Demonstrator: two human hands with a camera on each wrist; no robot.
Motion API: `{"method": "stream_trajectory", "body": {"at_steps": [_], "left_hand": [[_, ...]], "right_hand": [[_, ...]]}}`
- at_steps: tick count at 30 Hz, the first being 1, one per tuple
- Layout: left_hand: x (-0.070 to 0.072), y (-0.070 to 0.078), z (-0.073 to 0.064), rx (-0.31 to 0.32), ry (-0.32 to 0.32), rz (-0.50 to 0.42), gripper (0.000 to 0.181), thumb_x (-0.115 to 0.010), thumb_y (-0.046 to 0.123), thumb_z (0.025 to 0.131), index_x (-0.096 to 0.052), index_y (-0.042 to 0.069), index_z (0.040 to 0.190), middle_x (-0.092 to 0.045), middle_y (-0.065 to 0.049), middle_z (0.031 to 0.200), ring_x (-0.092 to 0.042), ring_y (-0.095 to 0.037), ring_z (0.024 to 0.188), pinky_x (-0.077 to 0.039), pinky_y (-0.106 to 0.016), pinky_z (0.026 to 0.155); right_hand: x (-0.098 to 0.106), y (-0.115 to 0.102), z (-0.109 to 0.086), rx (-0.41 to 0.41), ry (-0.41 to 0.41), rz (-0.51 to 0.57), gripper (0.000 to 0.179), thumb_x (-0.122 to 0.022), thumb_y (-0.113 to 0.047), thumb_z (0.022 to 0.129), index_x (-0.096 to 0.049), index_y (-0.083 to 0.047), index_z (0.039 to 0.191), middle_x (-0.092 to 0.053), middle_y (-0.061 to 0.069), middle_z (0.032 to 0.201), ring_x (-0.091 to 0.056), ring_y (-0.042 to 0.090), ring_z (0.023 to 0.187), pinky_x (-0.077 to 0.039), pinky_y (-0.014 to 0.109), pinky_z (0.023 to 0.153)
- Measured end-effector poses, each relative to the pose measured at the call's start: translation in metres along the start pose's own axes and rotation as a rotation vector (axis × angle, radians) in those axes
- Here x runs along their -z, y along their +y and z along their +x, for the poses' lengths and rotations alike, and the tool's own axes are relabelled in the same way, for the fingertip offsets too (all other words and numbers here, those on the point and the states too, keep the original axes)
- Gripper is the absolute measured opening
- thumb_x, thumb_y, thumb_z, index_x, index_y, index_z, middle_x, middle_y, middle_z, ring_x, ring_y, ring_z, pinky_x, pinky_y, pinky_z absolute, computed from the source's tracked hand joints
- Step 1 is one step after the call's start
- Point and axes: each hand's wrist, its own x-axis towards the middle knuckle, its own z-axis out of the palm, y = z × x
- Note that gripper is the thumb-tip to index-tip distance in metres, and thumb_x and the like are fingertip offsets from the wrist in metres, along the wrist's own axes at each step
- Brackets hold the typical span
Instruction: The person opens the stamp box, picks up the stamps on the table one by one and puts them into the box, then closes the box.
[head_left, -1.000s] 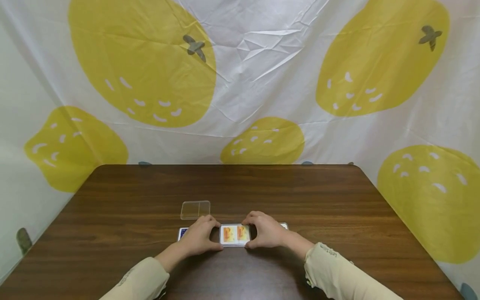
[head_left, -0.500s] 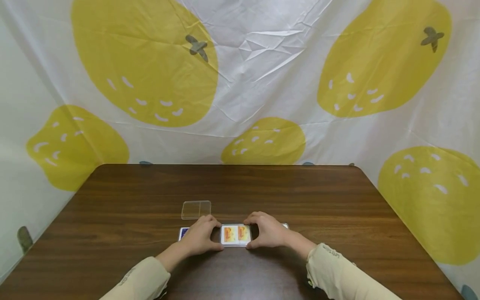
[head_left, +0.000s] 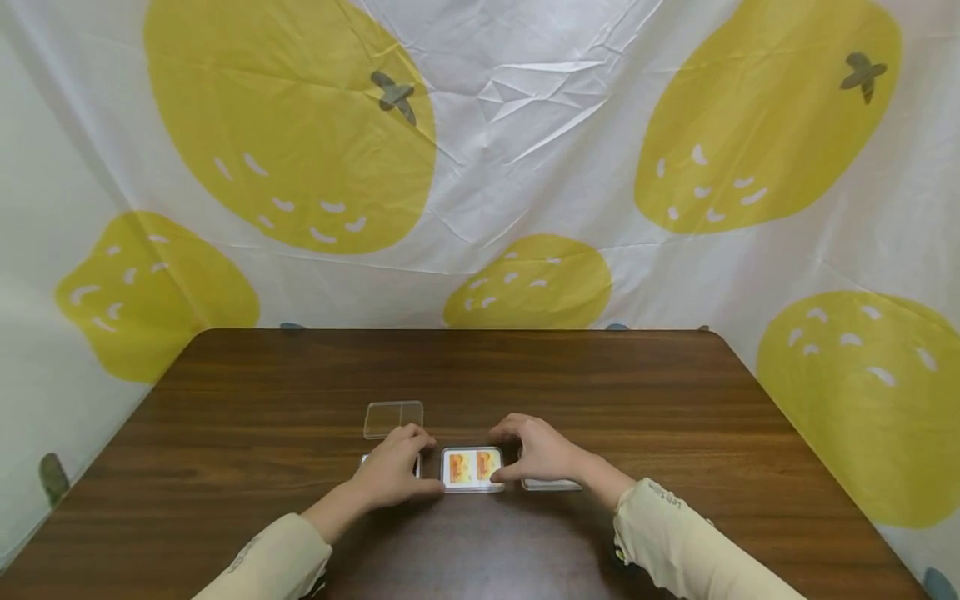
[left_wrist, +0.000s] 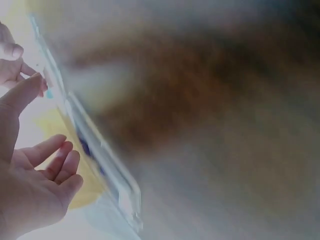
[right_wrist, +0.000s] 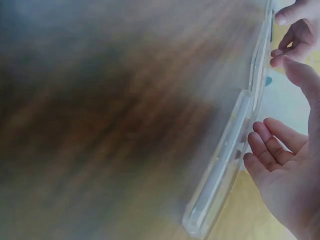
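A shallow clear plastic case (head_left: 472, 470) lies flat between the hands, showing two cards with orange and yellow prints side by side. My left hand (head_left: 392, 468) hovers left of it, thumb and fingers apart in a loose curve, holding nothing. Partly hidden beneath that hand is another case (left_wrist: 107, 155), with something dark blue in it. My right hand (head_left: 542, 454) is at the middle case's right end, its thumb tip overlapping the corner in the head view. Under the right hand lies a third clear case (head_left: 551, 484). The right wrist view shows relaxed fingers (right_wrist: 267, 150) gripping nothing.
A clear, thin lid-like piece (head_left: 393, 418) with a dividing line lies behind the left hand. The brown wood-grain table (head_left: 645, 375) reaches back to a white curtain (head_left: 525, 158) printed with yellow lemons.
Both hands have loosened from the middle case. The left hand has shifted slightly left, and the right hand's fingers have lifted off its edge. More of the right case shows.
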Motion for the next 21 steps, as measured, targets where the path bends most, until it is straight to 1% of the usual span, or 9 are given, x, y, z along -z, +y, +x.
{"method": "stream_trajectory", "body": {"at_steps": [3, 5, 8, 13, 17, 21], "left_hand": [[0.008, -0.005, -0.003, 0.029, 0.004, -0.004, 0.059, -0.078, 0.034, 0.065, -0.061, -0.002, 0.108, -0.057, -0.01, 0.105, -0.051, -0.027, 0.1, -0.043, -0.043, 0.085], [0.014, -0.011, -0.008, 0.045, -0.004, -0.007, 0.061, -0.078, 0.036, 0.065, -0.06, -0.001, 0.11, -0.058, -0.011, 0.107, -0.051, -0.028, 0.102, -0.043, -0.043, 0.086], [0.022, -0.024, -0.016, 0.055, -0.014, -0.004, 0.063, -0.078, 0.038, 0.065, -0.06, -0.001, 0.111, -0.058, -0.011, 0.107, -0.052, -0.028, 0.102, -0.043, -0.044, 0.087], [0.033, -0.047, -0.034, 0.064, -0.014, 0.008, 0.066, -0.08, 0.041, 0.06, -0.061, -0.002, 0.107, -0.058, -0.01, 0.103, -0.052, -0.029, 0.1, -0.043, -0.045, 0.087], [0.037, -0.061, -0.046, 0.071, -0.034, 0.005, 0.067, -0.081, 0.039, 0.059, -0.061, -0.003, 0.106, -0.056, -0.007, 0.101, -0.052, -0.027, 0.099, -0.042, -0.044, 0.087], [0.038, -0.067, -0.051, 0.049, -0.032, -0.003, 0.064, -0.082, 0.034, 0.06, -0.06, -0.003, 0.107, -0.056, -0.006, 0.101, -0.051, -0.027, 0.099, -0.042, -0.045, 0.087]], "right_hand": [[0.0, -0.001, 0.004, -0.001, 0.004, -0.004, 0.056, -0.078, -0.033, 0.066, -0.061, 0.0, 0.108, -0.062, 0.005, 0.099, -0.058, 0.018, 0.092, -0.047, 0.032, 0.081], [0.0, -0.003, 0.007, -0.005, 0.002, 0.003, 0.058, -0.077, -0.033, 0.067, -0.06, 0.001, 0.11, -0.062, 0.007, 0.102, -0.058, 0.019, 0.094, -0.046, 0.034, 0.082], [-0.001, -0.004, 0.011, -0.004, 0.0, 0.005, 0.059, -0.077, -0.033, 0.068, -0.059, 0.001, 0.112, -0.062, 0.007, 0.104, -0.057, 0.02, 0.096, -0.046, 0.034, 0.083], [-0.006, -0.007, 0.017, 0.014, -0.001, -0.001, 0.06, -0.078, -0.032, 0.067, -0.058, 0.001, 0.113, -0.062, 0.008, 0.103, -0.057, 0.02, 0.096, -0.045, 0.033, 0.084], [-0.008, -0.009, 0.023, 0.024, 0.001, 0.018, 0.059, -0.077, -0.031, 0.068, -0.058, 0.003, 0.113, -0.062, 0.009, 0.103, -0.058, 0.021, 0.096, -0.046, 0.033, 0.084], [-0.01, -0.011, 0.03, 0.02, 0.004, 0.03, 0.06, -0.078, -0.031, 0.067, -0.058, 0.003, 0.113, -0.062, 0.009, 0.103, -0.057, 0.022, 0.095, -0.046, 0.034, 0.083]]}}
